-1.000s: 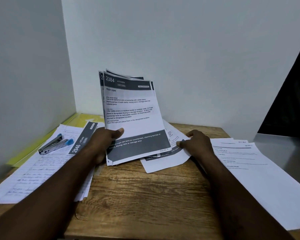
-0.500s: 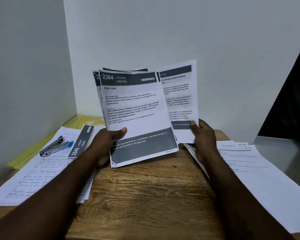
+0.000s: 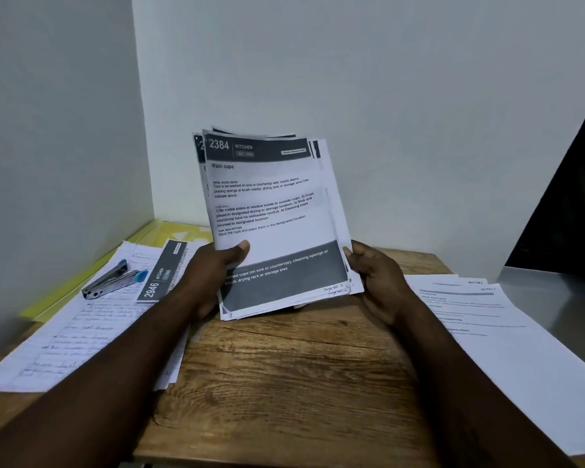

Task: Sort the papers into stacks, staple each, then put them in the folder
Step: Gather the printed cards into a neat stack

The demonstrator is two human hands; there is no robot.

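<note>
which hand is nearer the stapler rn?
Left. The left hand grips the printed stack at its lower-left edge, just right of the stapler. The right hand holds the lower-right edge, farther off across the sheets.

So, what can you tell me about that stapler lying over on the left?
The stapler is a small one of silvery metal with blue plastic at the ends of its two arms. It lies flat on the handwritten sheets at the left, arms slightly parted, blue ends beside the printed sheet marked 2946. Nothing holds it.
</note>
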